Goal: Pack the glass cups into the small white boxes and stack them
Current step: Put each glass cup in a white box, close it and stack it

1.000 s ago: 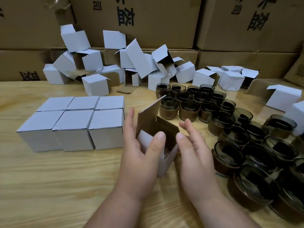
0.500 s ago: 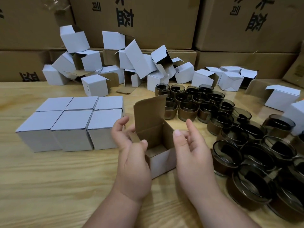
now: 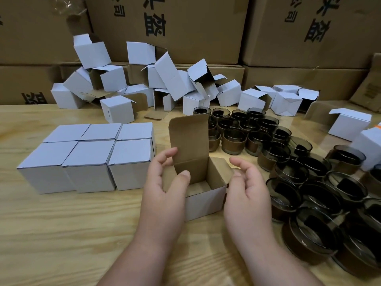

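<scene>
Glass cups crowd beside the right hand, six shut boxes past the left hand gripping one empty open box, right fingers loose.

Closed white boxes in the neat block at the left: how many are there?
6: closed white boxes sit in two rows of three, touching, left of the left hand. None visibly stacked; hidden ones unlikely.

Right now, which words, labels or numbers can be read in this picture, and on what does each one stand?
"头盔", upside down, its top cut off: middle brown carton.
"公司", upside down, smaller and partly cut off: same carton.
The same two prints: right brown carton.
Black character, cut off, unreadable: lower left carton.
Pale label, too blurred to read: far right carton.
Small white boxes: no print.
</scene>
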